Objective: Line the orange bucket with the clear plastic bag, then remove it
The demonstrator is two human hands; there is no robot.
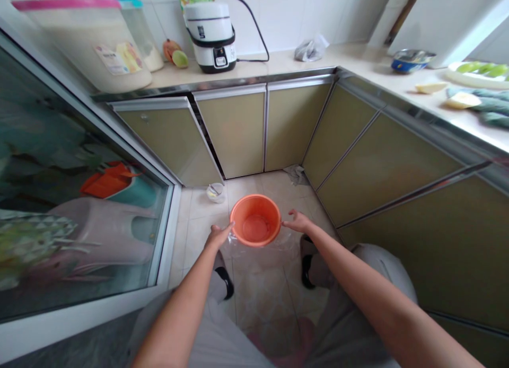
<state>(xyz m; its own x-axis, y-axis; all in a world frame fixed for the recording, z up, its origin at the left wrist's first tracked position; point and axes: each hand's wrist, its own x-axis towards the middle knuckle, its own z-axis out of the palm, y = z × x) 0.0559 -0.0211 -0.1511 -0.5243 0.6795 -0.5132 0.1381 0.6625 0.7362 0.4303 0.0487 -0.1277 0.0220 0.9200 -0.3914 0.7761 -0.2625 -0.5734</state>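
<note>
An orange plastic basin (255,227) stands between my hands, low down near the tiled floor, with nothing visible inside it. My left hand (219,235) grips the basin's left rim, its thumb lying on the edge and the other fingers mostly hidden. On the opposite side my right hand (298,221) has its fingers apart, one fingertip at or just touching the right rim. Clear plastic film (274,244) lies beneath and around the basin.
A small clear tub (216,193) is on the floor by the cabinet doors (230,134). A grey rag (296,174) lies in the corner. A glass door (79,198) borders the left. On the counter are a rice cooker (210,36) and a large container (91,50).
</note>
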